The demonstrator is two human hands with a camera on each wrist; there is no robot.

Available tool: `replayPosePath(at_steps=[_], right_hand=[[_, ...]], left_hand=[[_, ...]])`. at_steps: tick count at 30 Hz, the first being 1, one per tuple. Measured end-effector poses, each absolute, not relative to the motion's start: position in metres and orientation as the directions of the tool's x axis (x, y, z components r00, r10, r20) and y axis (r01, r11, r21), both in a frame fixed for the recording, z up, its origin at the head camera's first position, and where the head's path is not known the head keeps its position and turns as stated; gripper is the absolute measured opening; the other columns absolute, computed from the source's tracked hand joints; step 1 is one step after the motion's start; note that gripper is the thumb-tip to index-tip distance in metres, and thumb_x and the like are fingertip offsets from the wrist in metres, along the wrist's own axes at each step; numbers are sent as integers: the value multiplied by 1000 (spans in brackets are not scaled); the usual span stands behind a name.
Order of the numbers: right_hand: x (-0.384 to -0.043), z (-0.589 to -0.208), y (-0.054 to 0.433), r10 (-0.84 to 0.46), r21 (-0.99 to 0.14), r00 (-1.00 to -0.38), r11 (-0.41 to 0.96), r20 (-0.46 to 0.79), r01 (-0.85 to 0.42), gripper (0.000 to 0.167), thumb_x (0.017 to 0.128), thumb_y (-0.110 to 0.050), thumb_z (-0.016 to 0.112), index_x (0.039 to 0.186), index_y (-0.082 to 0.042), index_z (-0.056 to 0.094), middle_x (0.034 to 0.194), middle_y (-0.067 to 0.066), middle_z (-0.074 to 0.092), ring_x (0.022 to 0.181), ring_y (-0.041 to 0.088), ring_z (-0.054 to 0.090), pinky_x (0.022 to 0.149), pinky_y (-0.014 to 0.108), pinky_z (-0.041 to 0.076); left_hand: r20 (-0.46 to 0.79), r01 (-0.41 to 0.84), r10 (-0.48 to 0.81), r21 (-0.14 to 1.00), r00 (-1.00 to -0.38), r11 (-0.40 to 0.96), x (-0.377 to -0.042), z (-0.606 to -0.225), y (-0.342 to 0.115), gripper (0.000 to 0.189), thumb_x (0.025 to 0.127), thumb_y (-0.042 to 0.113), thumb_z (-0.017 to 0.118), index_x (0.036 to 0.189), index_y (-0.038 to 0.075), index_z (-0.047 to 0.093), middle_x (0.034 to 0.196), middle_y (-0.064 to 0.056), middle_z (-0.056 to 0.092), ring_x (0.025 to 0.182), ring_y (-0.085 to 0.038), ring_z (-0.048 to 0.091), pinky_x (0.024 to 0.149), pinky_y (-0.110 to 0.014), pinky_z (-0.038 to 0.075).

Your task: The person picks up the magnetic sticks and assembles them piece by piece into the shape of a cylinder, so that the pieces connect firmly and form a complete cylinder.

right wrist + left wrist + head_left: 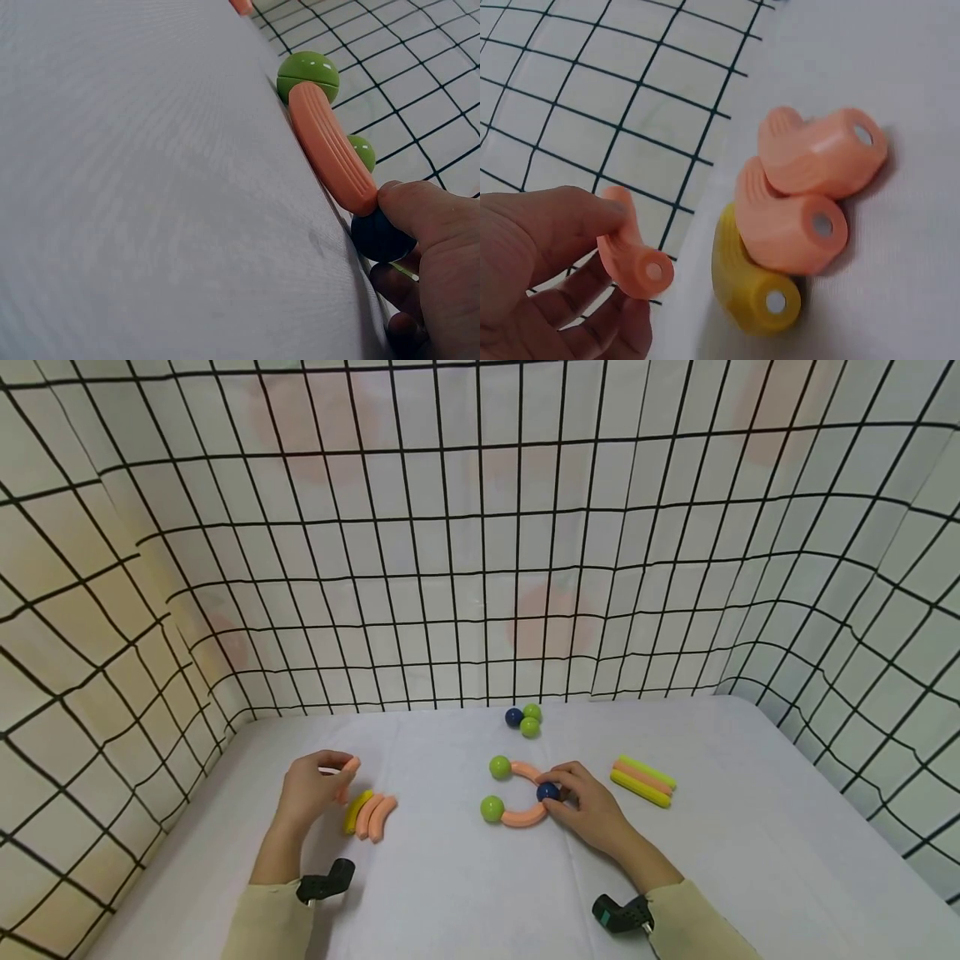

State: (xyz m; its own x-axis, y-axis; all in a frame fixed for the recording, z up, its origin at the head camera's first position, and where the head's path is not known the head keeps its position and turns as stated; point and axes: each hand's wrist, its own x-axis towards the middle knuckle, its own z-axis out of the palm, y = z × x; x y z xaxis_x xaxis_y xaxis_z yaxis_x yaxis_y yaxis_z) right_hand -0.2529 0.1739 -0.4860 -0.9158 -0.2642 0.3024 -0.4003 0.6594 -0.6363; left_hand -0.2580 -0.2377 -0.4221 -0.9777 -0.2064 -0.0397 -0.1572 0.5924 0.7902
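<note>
Pinched lower left by the left hand [309,787], one stick [351,767] is partly hidden, like the ball [548,792] the right hand [591,810] grips, lower centre.

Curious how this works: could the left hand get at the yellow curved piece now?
Probably, once it's freed: the left hand holds a peach curved piece, but the yellow curved piece lies close by with nothing on top.

lower left of the frame: a curved peach rod [350,766], pale disc [654,271] in its end, held tilted. lower centre: a navy ball [548,792] at the right of two arched peach rods [523,817], together opening leftward, each rod ending in a green ball [492,809].
</note>
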Motion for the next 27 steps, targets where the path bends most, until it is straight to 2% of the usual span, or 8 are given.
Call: replayPosePath(at_steps=[5, 12, 15, 19, 23, 27], right_hand=[[-252, -486, 175, -266, -638, -915, 656, 304, -403, 26, 92, -22, 72, 118, -27, 68, 120, -7, 58, 91, 7, 55, 77, 23, 46], [-252, -487, 175, -270, -634, -911, 656, 311, -410, 27, 92, -22, 72, 118, -26, 68, 119, -7, 58, 91, 7, 54, 76, 22, 45], [-253, -487, 175, -270, -632, -911, 657, 312, -411, 27, 92, -22, 73, 118, -26, 68, 119, -7, 58, 91, 7, 54, 75, 22, 45], [-253, -487, 175, -273, -625, -908, 659, 319, -418, 27, 92, -22, 72, 119, -27, 68, 120, -7, 58, 90, 6, 54, 75, 22, 45], [-253, -488, 175, -272, -621, -905, 660, 326, -423, 27, 92, -22, 73, 118, -27, 68, 120, -7, 58, 90, 6, 54, 75, 22, 45], [-252, -487, 174, -268, -628, -908, 658, 322, -417, 27, 92, -21, 73, 118, -27, 68, 120, -7, 59, 90, 7, 54, 76, 22, 46]], left_hand=[[-49, -144, -198, 852, -979, 503, -258, -416, -229, 41, 94, 33, 70, 125, 6, 64, 115, -15, 65, 79, -20, 61, 74, -27, 53], [-11, -89, -156, 861, -988, 500, -255, -410, -220, 42, 94, 39, 68, 124, 10, 63, 97, -12, 70, 93, -23, 58, 79, -27, 49], [5, -63, -140, 875, -990, 480, -255, -409, -217, 44, 94, 41, 69, 124, 11, 63, 105, -11, 70, 95, -23, 60, 77, -27, 53], [16, -33, -110, 902, -994, 430, -254, -406, -210, 42, 95, 33, 69, 127, 9, 60, 122, -14, 65, 91, -22, 62, 71, -31, 58], [-4, -42, -97, 917, -995, 397, -254, -405, -202, 38, 95, 27, 69, 125, 9, 54, 123, -17, 62, 82, -18, 68, 70, -35, 60], [-13, -43, -78, 920, -997, 389, -255, -409, -193, 30, 95, 24, 69, 115, 9, 53, 121, -15, 61, 77, -17, 72, 69, -35, 60]])
